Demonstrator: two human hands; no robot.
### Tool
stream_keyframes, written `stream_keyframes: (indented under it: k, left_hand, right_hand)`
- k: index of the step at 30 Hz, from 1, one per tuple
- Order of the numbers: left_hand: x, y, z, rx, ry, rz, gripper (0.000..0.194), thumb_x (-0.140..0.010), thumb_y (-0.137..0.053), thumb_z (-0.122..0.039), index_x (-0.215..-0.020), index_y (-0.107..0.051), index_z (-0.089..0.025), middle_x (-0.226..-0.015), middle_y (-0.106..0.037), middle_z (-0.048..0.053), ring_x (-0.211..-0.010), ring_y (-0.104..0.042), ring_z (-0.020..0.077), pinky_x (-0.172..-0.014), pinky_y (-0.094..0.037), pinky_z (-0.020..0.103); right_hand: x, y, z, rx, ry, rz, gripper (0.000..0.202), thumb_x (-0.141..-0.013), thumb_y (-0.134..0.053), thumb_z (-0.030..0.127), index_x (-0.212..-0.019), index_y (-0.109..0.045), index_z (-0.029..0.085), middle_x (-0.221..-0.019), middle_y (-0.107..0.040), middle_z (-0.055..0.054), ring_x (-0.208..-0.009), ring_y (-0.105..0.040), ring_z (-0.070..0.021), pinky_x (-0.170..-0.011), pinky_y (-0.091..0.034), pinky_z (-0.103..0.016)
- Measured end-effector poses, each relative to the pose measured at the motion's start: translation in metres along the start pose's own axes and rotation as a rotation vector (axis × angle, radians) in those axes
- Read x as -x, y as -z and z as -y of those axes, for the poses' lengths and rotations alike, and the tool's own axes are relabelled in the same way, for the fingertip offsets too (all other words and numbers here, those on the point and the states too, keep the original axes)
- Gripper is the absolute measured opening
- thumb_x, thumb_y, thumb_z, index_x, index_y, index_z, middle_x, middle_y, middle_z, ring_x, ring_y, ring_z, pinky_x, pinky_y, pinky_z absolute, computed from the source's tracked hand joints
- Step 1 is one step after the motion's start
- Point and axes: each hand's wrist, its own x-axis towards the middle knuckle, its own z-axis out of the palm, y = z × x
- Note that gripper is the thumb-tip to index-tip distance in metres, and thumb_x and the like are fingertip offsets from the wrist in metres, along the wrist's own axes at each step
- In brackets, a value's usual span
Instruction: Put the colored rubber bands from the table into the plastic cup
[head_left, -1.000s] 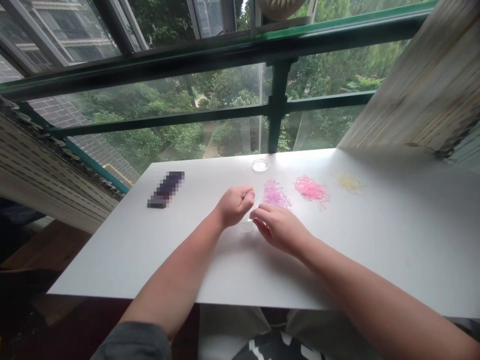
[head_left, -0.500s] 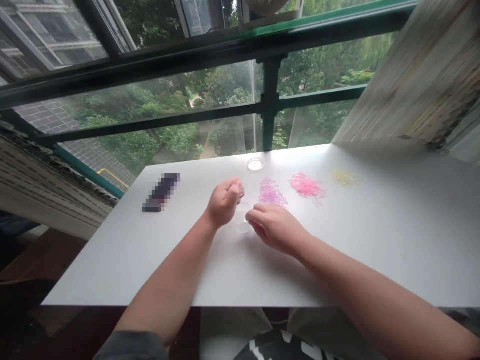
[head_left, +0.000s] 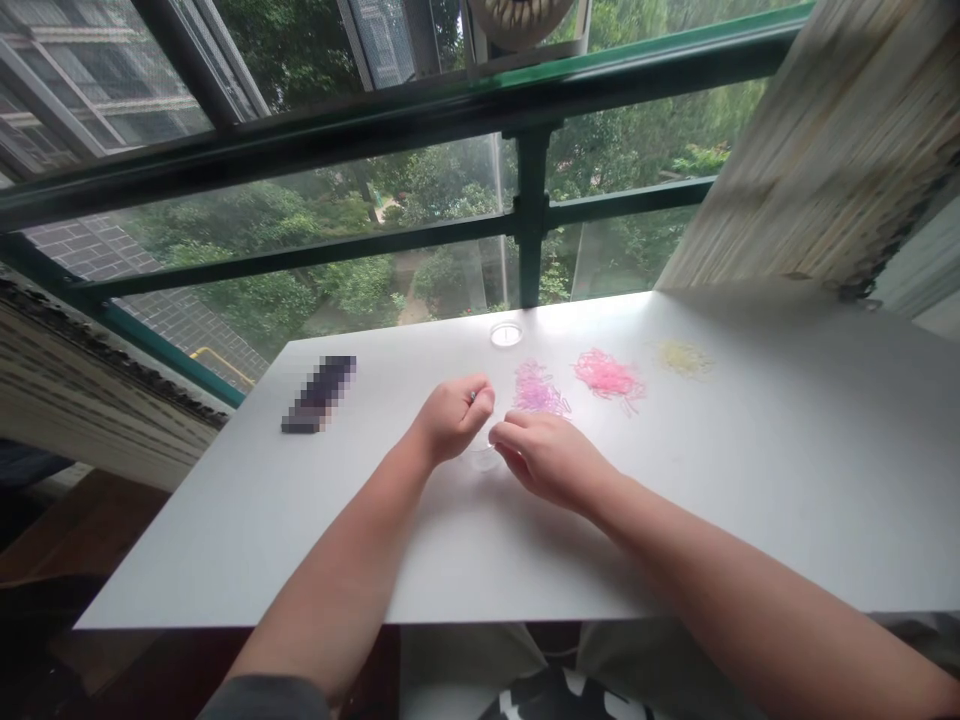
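My left hand (head_left: 456,418) is curled into a fist above a small clear round container (head_left: 484,460). A tiny shiny bit shows between its fingers and thumb, too small to name. On the container's right side, the bent fingertips of my right hand (head_left: 546,452) are closed at the rim and seem to pinch it; the fingers hide part of the container. Just beyond my hands lies a loose pile of purple thin loops, like paper clips (head_left: 537,388). To its right are a pink pile (head_left: 609,374) and a pale yellow pile (head_left: 684,358) of similar pieces.
A clear round lid (head_left: 506,334) lies near the white table's (head_left: 300,540) far edge. On the left is a dark pixelated oblong object (head_left: 320,394). A green-framed window (head_left: 531,200) stands behind the table, with curtains (head_left: 765,170) on both sides.
My left fist has turned and lowered slightly over the container, its thumb now folded across the fingers. My right hand stays nearly still by the rim. The whole view has shifted a little.
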Motion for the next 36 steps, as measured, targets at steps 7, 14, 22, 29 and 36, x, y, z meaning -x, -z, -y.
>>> stream_keyframes:
  k: [7, 14, 22, 29, 36]
  left_hand:
    - [0.002, 0.000, 0.001, -0.187, -0.099, 0.019, 0.020, -0.081, -0.042, -0.018, -0.062, -0.048, -0.018, -0.060, -0.051, -0.002, -0.057, -0.046, 0.0113, -0.057, -0.035, 0.023]
    - [0.001, 0.005, 0.003, -0.335, -0.102, 0.063, 0.020, -0.079, -0.043, -0.019, -0.063, -0.055, -0.018, -0.061, -0.057, 0.000, -0.058, -0.049, 0.0122, -0.056, -0.035, 0.023]
    - [0.001, 0.013, 0.001, -0.470, -0.040, 0.125, 0.022, -0.077, -0.049, -0.025, -0.062, -0.064, -0.018, -0.059, -0.062, 0.002, -0.056, -0.051, 0.0130, -0.053, -0.033, 0.025]
    - [0.004, 0.017, -0.006, -0.438, 0.045, 0.202, 0.021, -0.076, -0.053, -0.030, -0.075, -0.073, -0.022, -0.067, -0.069, 0.002, -0.060, -0.056, 0.0142, -0.055, -0.034, 0.024]
    - [0.003, 0.013, -0.015, -0.446, 0.194, 0.107, 0.033, -0.082, -0.049, -0.045, -0.066, -0.067, -0.022, -0.057, -0.064, 0.002, -0.051, -0.053, 0.0157, -0.048, -0.028, 0.026]
  right_hand:
    - [0.000, -0.002, -0.001, 0.006, 0.010, -0.017, 0.015, -0.087, -0.043, 0.017, -0.087, -0.058, 0.019, -0.074, -0.056, -0.002, -0.059, -0.041, -0.0118, -0.054, -0.022, -0.026]
    - [0.000, 0.001, 0.000, 0.003, 0.003, -0.011, 0.016, -0.086, -0.044, 0.016, -0.087, -0.060, 0.018, -0.075, -0.057, -0.003, -0.060, -0.041, -0.0120, -0.054, -0.022, -0.026]
    - [0.000, 0.001, 0.000, -0.023, -0.005, -0.008, 0.017, -0.086, -0.044, 0.015, -0.087, -0.060, 0.019, -0.077, -0.059, -0.004, -0.061, -0.043, -0.0119, -0.054, -0.023, -0.026]
    - [-0.001, 0.000, 0.000, -0.023, 0.005, -0.012, 0.016, -0.085, -0.045, 0.014, -0.088, -0.060, 0.019, -0.076, -0.058, -0.003, -0.061, -0.044, -0.0121, -0.055, -0.025, -0.026]
    - [0.000, 0.000, 0.001, -0.042, 0.008, -0.020, 0.016, -0.085, -0.044, 0.014, -0.086, -0.060, 0.018, -0.077, -0.058, -0.004, -0.063, -0.045, -0.0124, -0.056, -0.025, -0.025]
